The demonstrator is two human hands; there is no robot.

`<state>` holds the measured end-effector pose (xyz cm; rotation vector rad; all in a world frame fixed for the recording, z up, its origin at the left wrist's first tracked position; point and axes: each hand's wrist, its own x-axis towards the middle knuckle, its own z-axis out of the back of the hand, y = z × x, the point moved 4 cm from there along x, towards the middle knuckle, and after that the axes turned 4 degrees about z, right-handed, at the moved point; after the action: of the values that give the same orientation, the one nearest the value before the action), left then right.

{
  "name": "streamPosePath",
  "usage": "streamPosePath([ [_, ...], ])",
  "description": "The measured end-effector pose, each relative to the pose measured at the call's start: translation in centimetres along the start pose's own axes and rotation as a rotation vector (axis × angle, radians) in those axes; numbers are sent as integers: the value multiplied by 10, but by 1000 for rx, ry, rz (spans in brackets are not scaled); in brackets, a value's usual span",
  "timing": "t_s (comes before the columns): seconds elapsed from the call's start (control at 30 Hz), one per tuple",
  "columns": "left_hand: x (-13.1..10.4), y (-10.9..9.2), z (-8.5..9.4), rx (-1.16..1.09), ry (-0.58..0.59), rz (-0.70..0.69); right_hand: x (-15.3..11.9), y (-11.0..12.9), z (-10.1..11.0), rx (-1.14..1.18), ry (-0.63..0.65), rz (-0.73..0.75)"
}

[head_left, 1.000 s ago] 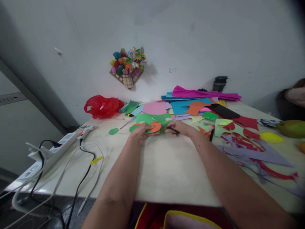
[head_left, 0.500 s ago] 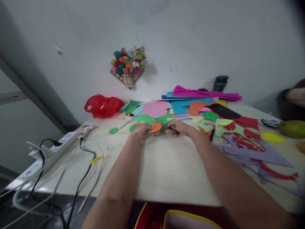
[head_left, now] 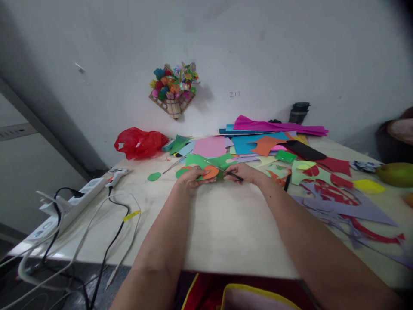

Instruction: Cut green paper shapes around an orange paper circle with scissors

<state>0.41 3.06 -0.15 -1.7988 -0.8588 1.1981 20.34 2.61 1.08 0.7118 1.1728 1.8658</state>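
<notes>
My left hand [head_left: 193,177] is closed on a green sheet [head_left: 206,160] and an orange round piece [head_left: 211,172] lying against it. My right hand [head_left: 243,173] grips a pair of scissors [head_left: 234,175] by the dark handles, its blades pointing up and left across the green sheet beside the orange piece. Part of another orange shape shows left of my left fingers. A loose green disc [head_left: 154,176] lies on the table to the left, near a thin metal tool [head_left: 173,165].
Coloured sheets [head_left: 209,147] lie behind my hands, with a red plastic bag [head_left: 140,143] at the back left. Purple and red scraps [head_left: 348,206] and a black phone [head_left: 305,150] are on the right. A power strip [head_left: 69,211] with cables runs along the left edge.
</notes>
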Motion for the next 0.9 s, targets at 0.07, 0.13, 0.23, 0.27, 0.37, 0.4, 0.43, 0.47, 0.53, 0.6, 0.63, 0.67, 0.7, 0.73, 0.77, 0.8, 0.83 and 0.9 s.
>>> streamPosePath([
  [0.07, 0, 0, 0, -5, 12, 3, 0, 0, 0, -1, 5, 3],
  [0.13, -1, -1, -1, -2, 10, 10, 0, -1, 1, -6, 4, -1],
  [0.23, -2, -1, 0, 13, -5, 18, 0, 0, 2, -10, -2, -10],
  [0.27, -2, -1, 0, 19, -7, 17, 0, 1, 2, -10, -1, -12],
  [0.37, 0, 0, 1, 25, 9, 12, -1, 3, 2, -13, 0, -21],
  [0.4, 0, 0, 1, 23, 17, 11, -2, 3, 2, -12, 0, -23],
  [0.43, 1, 0, 2, 21, 23, 9, -2, 3, 2, -9, 0, -25],
  [0.47, 2, 0, 2, 18, 24, 8, -2, 3, 1, -6, 1, -27],
  [0.53, 2, 1, 3, 17, 11, 8, -2, 3, 1, 11, 0, -28],
  [0.6, 2, 1, 3, 25, -8, 14, -2, 1, 0, 31, -4, -31],
  [0.63, 2, 1, 3, 31, -15, 18, -1, 0, -1, 43, -3, -35],
  [0.67, 1, 0, 2, 37, -17, 22, -1, -1, -1, 53, 0, -42],
  [0.7, 1, 0, 2, 41, -18, 25, -1, -1, -2, 62, 6, -49],
  [0.73, 1, 0, 2, 43, -17, 25, 0, -2, -2, 67, 14, -56],
  [0.77, 0, 0, 1, 44, -17, 24, 0, -3, -2, 66, 18, -59],
  [0.8, 0, 0, 1, 43, -21, 23, 0, -3, -3, 62, 21, -58],
  [0.83, 0, 0, 1, 43, -24, 21, 1, -3, -3, 53, 27, -52],
  [0.9, -1, 1, 2, 41, -28, 24, 2, -4, -3, 35, 38, -34],
])
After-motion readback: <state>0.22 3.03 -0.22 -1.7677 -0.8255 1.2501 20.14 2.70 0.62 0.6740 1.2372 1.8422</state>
